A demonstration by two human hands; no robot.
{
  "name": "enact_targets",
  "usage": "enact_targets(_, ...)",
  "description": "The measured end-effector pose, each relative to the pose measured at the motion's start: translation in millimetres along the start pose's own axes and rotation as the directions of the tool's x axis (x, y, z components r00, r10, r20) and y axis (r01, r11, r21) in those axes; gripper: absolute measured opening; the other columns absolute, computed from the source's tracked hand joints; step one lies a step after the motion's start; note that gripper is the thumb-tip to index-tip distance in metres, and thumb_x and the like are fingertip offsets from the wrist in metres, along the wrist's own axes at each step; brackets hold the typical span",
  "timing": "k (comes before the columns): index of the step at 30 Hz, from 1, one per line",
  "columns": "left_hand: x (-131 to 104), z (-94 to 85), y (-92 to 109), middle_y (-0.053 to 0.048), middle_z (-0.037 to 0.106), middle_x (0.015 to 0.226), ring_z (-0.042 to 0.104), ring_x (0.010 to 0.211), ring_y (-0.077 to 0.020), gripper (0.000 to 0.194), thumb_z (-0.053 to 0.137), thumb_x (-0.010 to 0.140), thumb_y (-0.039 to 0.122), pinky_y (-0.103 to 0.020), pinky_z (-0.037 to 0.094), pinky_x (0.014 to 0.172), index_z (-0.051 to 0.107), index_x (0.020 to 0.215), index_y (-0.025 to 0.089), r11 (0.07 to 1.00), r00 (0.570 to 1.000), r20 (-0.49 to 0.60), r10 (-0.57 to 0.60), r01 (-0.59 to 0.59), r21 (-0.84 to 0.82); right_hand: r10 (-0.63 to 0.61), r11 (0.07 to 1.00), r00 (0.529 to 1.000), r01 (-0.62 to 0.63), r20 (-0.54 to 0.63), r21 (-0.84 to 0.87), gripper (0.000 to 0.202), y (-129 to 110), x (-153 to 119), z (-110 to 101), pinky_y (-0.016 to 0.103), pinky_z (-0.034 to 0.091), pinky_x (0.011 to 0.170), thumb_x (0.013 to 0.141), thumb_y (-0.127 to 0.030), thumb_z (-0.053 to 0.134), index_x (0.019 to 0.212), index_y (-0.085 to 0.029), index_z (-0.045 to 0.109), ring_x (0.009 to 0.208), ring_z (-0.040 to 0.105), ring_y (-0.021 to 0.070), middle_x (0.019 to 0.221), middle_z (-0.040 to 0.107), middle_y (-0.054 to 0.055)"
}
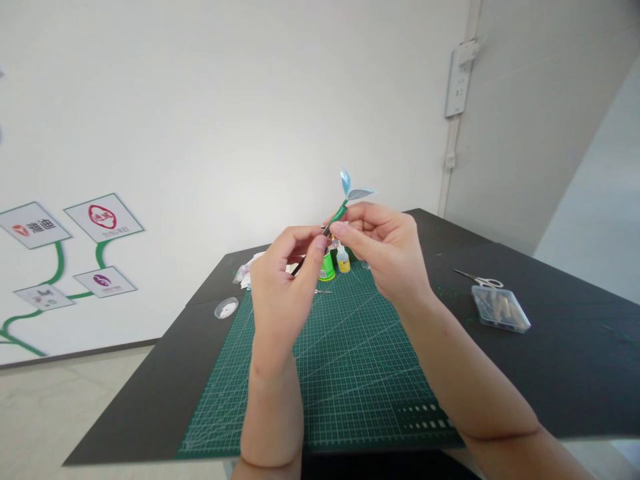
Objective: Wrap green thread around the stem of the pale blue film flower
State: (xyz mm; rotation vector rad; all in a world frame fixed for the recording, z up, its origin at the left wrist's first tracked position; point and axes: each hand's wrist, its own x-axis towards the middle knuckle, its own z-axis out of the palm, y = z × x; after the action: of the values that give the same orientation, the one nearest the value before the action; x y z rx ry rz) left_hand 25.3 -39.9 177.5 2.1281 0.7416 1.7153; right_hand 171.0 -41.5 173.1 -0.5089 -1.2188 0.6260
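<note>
A thin dark stick [298, 267] slants up between my two hands, above the mat. Green wrapping [341, 213] covers its upper part, and two pale blue petals [358, 194] spread from the tip. My left hand [286, 287] is closed round the dark lower part, thumb on top. Fingertips of my right hand [387, 247] pinch at the green wrapped part, just under the petals. What lies inside the right fingertips is too small to make out.
Below lies a green cutting mat [360, 373] on a black table [150, 393]. Behind the hands stand a bright green can [327, 268] and a small yellow-labelled bottle [343, 260]. A round dish [227, 308] sits left; scissors [487, 282] and a clear box [500, 309] lie right.
</note>
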Motion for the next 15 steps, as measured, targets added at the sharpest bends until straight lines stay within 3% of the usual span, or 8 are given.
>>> enact_targets(15, -0.9, -10.2, -2.7, 0.003, 0.082, 0.094, 0.075, 0.077, -0.011, 0.014, 0.07, 0.098, 0.028, -0.02, 0.059, 0.072, 0.083, 0.103, 0.027, 0.999, 0.998, 0.043, 0.038, -0.039, 0.022, -0.03, 0.999, 1.0, 0.03, -0.008, -0.042, 0.008, -1.0, -1.2, -1.6, 0.023, 0.025, 0.044, 0.079, -0.025, 0.079, 0.077, -0.018, 0.076, 0.048, 0.032, 0.0065, 0.052, 0.041, -0.007)
